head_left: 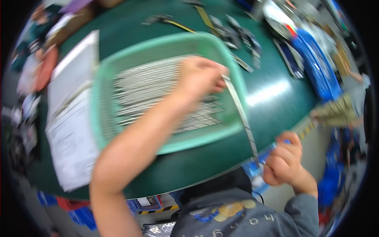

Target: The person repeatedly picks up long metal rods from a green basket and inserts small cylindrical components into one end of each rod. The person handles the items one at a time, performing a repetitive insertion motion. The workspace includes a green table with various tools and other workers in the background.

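Note:
A long, thin metal strip slants from my left hand down to my right. My left hand pinches its upper end above the right side of a green plastic basket. Inside the basket lie several rows of similar metal strips, partly covered by my left forearm. My right hand is closed at the strip's lower end, past the table's front edge. A small dark tip and a bit of blue show at its fingers, but blur hides what they belong to.
Paper sheets lie left of the basket on the green table. Calipers and other metal tools rest behind it. A blue plastic bin stands at the right edge. Other people are around the table.

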Demonstrator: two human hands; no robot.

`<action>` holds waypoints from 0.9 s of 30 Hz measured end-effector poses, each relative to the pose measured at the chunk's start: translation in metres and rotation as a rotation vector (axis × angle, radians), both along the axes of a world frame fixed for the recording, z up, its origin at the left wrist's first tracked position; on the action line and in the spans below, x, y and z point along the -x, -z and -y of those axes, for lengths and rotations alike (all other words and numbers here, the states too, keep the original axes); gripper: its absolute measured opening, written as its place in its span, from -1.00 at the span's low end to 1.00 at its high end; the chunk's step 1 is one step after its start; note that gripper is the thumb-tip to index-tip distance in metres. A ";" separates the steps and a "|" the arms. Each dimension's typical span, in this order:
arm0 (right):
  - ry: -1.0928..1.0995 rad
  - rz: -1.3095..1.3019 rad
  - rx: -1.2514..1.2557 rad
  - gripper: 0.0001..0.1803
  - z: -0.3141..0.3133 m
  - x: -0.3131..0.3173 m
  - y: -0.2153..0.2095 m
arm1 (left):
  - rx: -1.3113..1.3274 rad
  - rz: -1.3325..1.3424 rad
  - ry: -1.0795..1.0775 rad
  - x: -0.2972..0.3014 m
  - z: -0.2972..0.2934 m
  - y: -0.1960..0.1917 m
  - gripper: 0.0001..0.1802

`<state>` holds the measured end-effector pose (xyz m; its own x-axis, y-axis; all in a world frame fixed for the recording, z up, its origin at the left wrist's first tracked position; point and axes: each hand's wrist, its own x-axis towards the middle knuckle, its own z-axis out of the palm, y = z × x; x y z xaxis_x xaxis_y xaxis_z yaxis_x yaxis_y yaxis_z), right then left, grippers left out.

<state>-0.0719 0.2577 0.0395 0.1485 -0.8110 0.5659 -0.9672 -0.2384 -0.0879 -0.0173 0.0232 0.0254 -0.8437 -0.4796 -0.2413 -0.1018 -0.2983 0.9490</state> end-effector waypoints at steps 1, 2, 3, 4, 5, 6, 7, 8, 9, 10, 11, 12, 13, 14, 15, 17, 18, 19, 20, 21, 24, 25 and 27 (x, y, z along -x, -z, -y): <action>0.010 -0.023 -0.034 -0.84 -0.003 -0.003 -0.002 | -0.055 -0.032 -0.003 0.001 0.000 0.006 -0.80; 0.019 -0.049 -0.001 -0.85 -0.004 -0.004 0.001 | -0.047 -0.031 -0.005 0.003 0.002 0.007 -0.82; 0.056 -0.028 0.003 -0.89 -0.011 -0.009 0.007 | -0.032 -0.048 -0.007 0.001 0.002 0.008 -0.84; 0.087 -0.031 0.041 -0.91 -0.018 -0.011 0.012 | -0.064 -0.066 -0.013 0.003 -0.002 0.007 -0.85; 0.080 -0.040 0.090 -0.91 -0.019 -0.012 0.014 | -0.059 -0.089 -0.026 0.005 -0.004 0.007 -0.86; 0.077 -0.042 0.127 -0.91 -0.019 -0.014 0.017 | -0.039 -0.091 -0.037 0.002 -0.004 0.005 -0.86; 0.081 -0.044 0.130 -0.91 -0.017 -0.017 0.017 | -0.057 -0.083 -0.047 0.000 -0.006 0.007 -0.88; 0.104 -0.054 0.129 -0.91 -0.016 -0.021 0.016 | -0.049 -0.076 -0.066 -0.003 -0.006 0.004 -0.91; 0.124 -0.055 0.117 -0.91 -0.019 -0.021 0.017 | -0.055 -0.070 -0.078 -0.005 -0.008 0.004 -0.92; 0.115 -0.005 0.075 -0.91 -0.027 -0.014 0.022 | -0.068 -0.083 -0.075 -0.005 -0.009 0.003 -0.91; 0.108 0.046 0.034 -0.90 -0.034 -0.001 0.028 | -0.079 -0.095 -0.070 -0.005 -0.010 0.000 -0.91; 0.093 0.103 -0.009 -0.89 -0.030 0.005 0.025 | -0.090 -0.100 -0.073 -0.005 -0.010 -0.001 -0.91; 0.050 0.168 -0.035 -0.87 -0.027 0.012 0.021 | -0.081 -0.050 -0.058 -0.004 -0.009 -0.001 -0.90; 0.064 0.217 0.034 -0.88 -0.026 0.015 0.018 | -0.113 -0.064 -0.075 -0.004 -0.008 -0.002 -0.90; 0.081 0.271 0.097 -0.88 -0.017 0.009 0.009 | -0.151 -0.073 -0.087 0.000 -0.005 0.000 -0.89; 0.067 0.328 0.226 -0.84 0.001 0.009 -0.002 | -0.194 -0.132 -0.133 -0.004 0.004 -0.002 -0.88; 0.081 0.341 0.242 -0.84 0.009 0.017 -0.003 | -0.208 -0.164 -0.172 -0.004 0.009 -0.002 -0.88; 0.095 0.354 0.263 -0.84 0.016 0.027 -0.005 | -0.217 -0.197 -0.209 -0.004 0.013 -0.006 -0.88; 0.108 0.367 0.283 -0.84 0.024 0.033 -0.009 | -0.227 -0.231 -0.246 -0.004 0.019 -0.010 -0.88; 0.071 0.406 0.304 -0.82 0.035 0.036 -0.011 | -0.239 -0.287 -0.273 -0.010 0.026 -0.012 -0.89; -0.029 0.462 0.377 -0.79 0.065 0.041 -0.031 | -0.226 -0.390 -0.531 -0.032 0.046 -0.026 -0.85; -0.058 0.449 0.411 -0.78 0.071 0.040 -0.038 | -0.186 -0.403 -0.595 -0.044 0.052 -0.033 -0.83; -0.129 0.468 0.480 -0.78 0.083 0.037 -0.052 | -0.058 -0.416 -0.721 -0.072 0.064 -0.037 -0.83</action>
<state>-0.1089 0.1748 0.0915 -0.1207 -0.4463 0.8867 -0.8145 -0.4661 -0.3454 0.0545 -0.0413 0.0625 -0.3601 -0.9327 -0.0189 0.4881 -0.2056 0.8482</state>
